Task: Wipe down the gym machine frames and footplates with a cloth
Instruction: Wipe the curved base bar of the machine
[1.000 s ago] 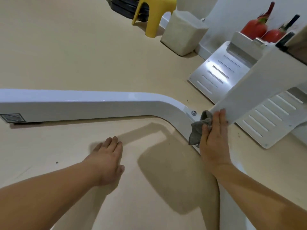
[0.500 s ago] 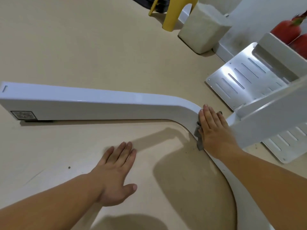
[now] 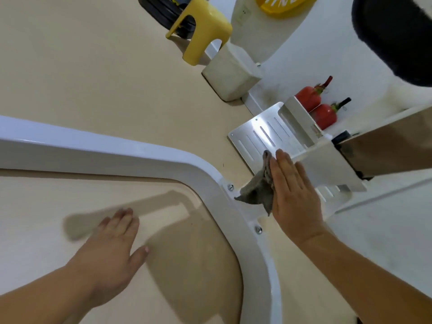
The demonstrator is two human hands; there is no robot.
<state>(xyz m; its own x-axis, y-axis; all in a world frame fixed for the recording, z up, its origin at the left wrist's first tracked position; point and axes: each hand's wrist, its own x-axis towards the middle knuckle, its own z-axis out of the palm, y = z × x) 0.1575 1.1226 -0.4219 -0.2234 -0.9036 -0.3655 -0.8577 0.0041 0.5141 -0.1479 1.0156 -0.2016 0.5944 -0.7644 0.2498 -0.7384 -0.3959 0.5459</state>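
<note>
The left hand point(image 3: 112, 244) is seen at the lower left of the frame, laid flat on the beige floor point(image 3: 81, 66) with fingers spread and nothing held in its grip. Across the middle of the frame, a glossy white curved metal machine frame point(image 3: 140, 157) is seen running from the left edge and bending down toward the bottom centre; 2 silver bolts point(image 3: 230, 187) are visible at its bend. Just right of the bend, a crumpled grey cloth point(image 3: 256, 192) is pressed by the right hand point(image 3: 294, 195) against a white angled frame member point(image 3: 327, 167); the palm is held flat with fingers extended, so the cloth is pinned rather than clenched. Behind the cloth, a shiny slotted steel footplate point(image 3: 261, 134) lies on the floor. At the upper centre, a yellow plastic stool point(image 3: 203, 31) and a pale square block point(image 3: 231, 76) are seen. At the right, 2 red fire extinguishers point(image 3: 325, 114) stand against the white wall point(image 3: 327, 54).
</note>
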